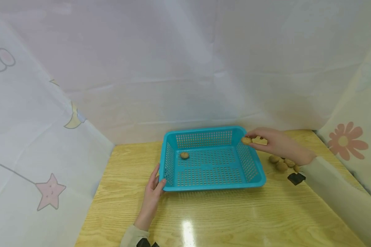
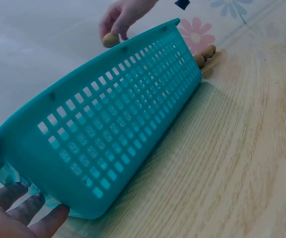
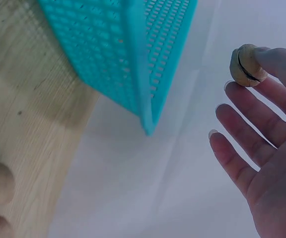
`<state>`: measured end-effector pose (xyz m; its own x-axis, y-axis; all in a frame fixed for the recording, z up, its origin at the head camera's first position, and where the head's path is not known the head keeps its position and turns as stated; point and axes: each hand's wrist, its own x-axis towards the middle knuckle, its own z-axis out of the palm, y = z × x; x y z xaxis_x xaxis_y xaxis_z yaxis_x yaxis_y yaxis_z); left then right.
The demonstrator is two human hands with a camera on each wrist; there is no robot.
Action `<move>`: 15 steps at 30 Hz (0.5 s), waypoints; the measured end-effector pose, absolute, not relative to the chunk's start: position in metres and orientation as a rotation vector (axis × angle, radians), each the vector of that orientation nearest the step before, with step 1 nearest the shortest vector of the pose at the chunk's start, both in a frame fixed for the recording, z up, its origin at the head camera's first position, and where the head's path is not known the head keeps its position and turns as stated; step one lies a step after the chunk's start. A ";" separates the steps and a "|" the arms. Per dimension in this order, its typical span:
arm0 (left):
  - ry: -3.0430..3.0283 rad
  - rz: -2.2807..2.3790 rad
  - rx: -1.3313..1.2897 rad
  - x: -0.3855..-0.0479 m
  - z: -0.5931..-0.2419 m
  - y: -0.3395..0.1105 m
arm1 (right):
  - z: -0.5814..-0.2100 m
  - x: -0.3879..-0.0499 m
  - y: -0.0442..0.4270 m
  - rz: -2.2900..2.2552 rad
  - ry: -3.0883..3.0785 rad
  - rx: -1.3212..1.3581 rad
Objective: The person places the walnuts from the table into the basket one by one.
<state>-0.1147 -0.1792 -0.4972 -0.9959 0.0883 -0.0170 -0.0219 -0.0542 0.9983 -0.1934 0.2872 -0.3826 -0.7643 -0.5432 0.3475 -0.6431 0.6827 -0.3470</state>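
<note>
A walnut [image 3: 246, 65] with a dark crack along its seam is pinched between the thumb and fingertips of my right hand [image 1: 267, 143]. That hand is above the right rim of a blue plastic basket [image 1: 210, 187], near its far right corner. My left hand [image 1: 152, 193] grips the basket's near left corner, thumb on the rim and the other fingers along the outside wall. Inside the basket, one walnut [image 1: 184, 155] lies on the floor at the left. From the left wrist, the basket's slotted side [image 2: 108, 124] hides its inside.
Several walnuts [image 1: 281, 166] lie in a small pile on the wooden table [image 1: 126, 171], right of the basket and partly below my right forearm. A pale cloth [image 1: 188, 68] with printed figures hangs behind the table and at both sides.
</note>
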 end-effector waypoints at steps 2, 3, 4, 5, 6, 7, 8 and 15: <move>2.105 2.228 0.069 -0.115 -0.497 -0.179 | -0.383 -0.200 0.279 0.684 -2.676 0.988; 2.105 2.228 0.067 -0.115 -0.498 -0.179 | -0.383 -0.203 0.275 0.685 -2.679 1.001; 2.103 2.230 0.066 -0.115 -0.498 -0.179 | -0.383 -0.206 0.270 0.691 -2.682 1.015; 2.104 2.230 0.066 -0.115 -0.498 -0.179 | -0.383 -0.209 0.266 0.699 -2.686 1.022; 2.102 2.231 0.065 -0.115 -0.498 -0.179 | -0.383 -0.211 0.262 0.703 -2.699 1.022; 2.101 2.231 0.064 -0.115 -0.498 -0.179 | -0.383 -0.214 0.258 0.715 -2.705 1.024; 2.102 2.232 0.066 -0.115 -0.499 -0.179 | -0.383 -0.216 0.254 0.728 -2.713 1.024; 2.104 2.233 0.078 -0.115 -0.498 -0.179 | -0.384 -0.232 0.227 0.763 -2.703 1.053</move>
<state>-0.1152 -0.1789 -0.4976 -0.9961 0.0874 -0.0130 -0.0182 -0.0589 0.9981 -0.2317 0.2270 -0.3845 -0.7450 -0.5933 0.3050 -0.6652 0.6264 -0.4064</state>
